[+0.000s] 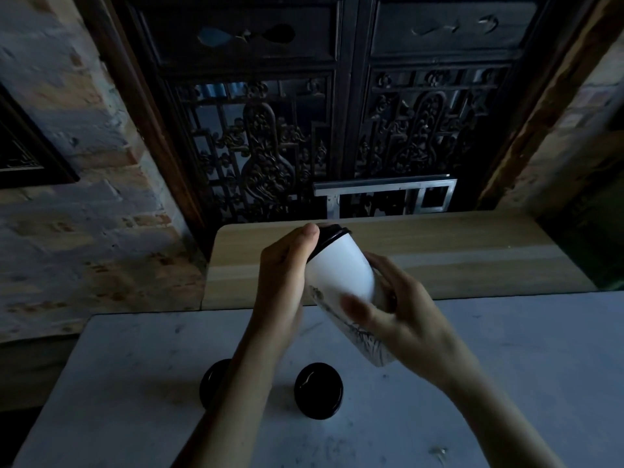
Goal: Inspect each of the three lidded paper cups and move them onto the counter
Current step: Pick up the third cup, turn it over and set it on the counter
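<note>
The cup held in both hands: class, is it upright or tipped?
Tipped. The held cup leans with its black lid pointing up and away, its base toward the camera, gripped by the left hand and right hand.

Paper cup, centre of frame: smooth matt white wall, dark print lower down, glossy black plastic lid. Two more glossy black lids, lower centre. Grey table: matt, scuffed. Counter, mid-frame: pale wood, visible grain. Screen, top: dark carved wood. Wall, left: rough brick.
</note>
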Action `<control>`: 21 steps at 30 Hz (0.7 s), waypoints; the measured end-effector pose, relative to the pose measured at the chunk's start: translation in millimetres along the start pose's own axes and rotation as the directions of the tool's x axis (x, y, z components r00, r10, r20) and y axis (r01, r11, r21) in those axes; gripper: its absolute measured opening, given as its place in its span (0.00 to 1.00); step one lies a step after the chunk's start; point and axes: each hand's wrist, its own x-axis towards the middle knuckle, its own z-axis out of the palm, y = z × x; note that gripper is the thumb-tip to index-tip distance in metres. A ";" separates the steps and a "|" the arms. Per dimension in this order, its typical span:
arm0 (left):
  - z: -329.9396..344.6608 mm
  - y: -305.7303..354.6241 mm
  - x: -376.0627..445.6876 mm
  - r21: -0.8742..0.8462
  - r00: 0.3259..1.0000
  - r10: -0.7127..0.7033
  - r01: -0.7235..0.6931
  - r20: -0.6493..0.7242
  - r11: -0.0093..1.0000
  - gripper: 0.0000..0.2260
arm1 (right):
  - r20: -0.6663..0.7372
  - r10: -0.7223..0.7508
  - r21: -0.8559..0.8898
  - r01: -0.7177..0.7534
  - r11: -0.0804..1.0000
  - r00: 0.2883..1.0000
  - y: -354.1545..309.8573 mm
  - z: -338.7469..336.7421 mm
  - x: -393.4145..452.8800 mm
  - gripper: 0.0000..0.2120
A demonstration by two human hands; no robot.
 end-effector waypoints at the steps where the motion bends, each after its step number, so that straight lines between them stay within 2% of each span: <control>1: 1.4 -0.3 1.4 0.000 1.000 0.004 -0.004 -0.026 1.000 0.28 | -0.046 -0.034 -0.163 0.026 0.986 0.998 -1.0 2.6 -1.9 0.36; 3: 4.8 0.5 2.0 0.037 0.998 0.001 0.001 -0.057 0.999 0.22 | -0.070 -0.068 -0.432 0.031 0.902 0.995 -3.1 7.0 -3.6 0.38; 4: 6.6 1.1 1.6 0.064 0.998 -0.004 0.009 -0.067 0.998 0.21 | -0.064 -0.052 -0.499 0.013 0.867 0.997 -4.5 8.5 -3.3 0.39; 6: 8.4 0.2 1.1 0.098 0.997 0.009 -0.002 -0.072 0.995 0.24 | -0.052 -0.016 -0.541 -0.015 0.841 0.998 -7.5 9.6 -2.1 0.41; 7: 8.3 0.5 0.0 0.105 0.998 0.022 -0.015 -0.060 0.994 0.21 | -0.053 -0.019 -0.544 -0.013 0.839 0.998 -6.8 8.6 -1.7 0.41; 9: 5.0 1.8 -0.9 0.109 0.999 0.019 -0.014 -0.040 0.994 0.20 | -0.055 -0.033 -0.467 0.004 0.884 0.998 -4.3 3.9 -1.1 0.40; 12: 0.0 3.3 -1.4 0.051 0.999 0.016 -0.018 0.033 0.999 0.30 | -0.005 0.008 -0.073 -0.009 0.997 1.000 -0.6 -4.3 3.4 0.33; 15: 0.5 7.4 -3.9 -0.012 0.998 0.009 -0.009 0.064 1.000 0.29 | 0.134 0.095 0.236 -0.125 0.964 0.986 -4.1 -13.3 6.9 0.30; 18: 5.1 12.4 -5.2 -0.046 0.999 0.013 -0.010 0.047 0.999 0.33 | 0.163 0.093 0.248 -0.132 0.960 0.982 -5.3 -12.8 8.2 0.25; 20: 6.5 13.8 -3.4 -0.069 1.000 0.003 -0.003 0.009 0.998 0.35 | 0.095 0.068 0.174 -0.084 0.981 0.993 -4.6 -7.4 7.9 0.24; 21: 6.6 12.8 -1.1 -0.069 1.000 0.001 -0.002 -0.013 0.998 0.35 | 0.051 0.029 0.099 -0.034 0.995 0.998 -2.8 -4.8 7.3 0.26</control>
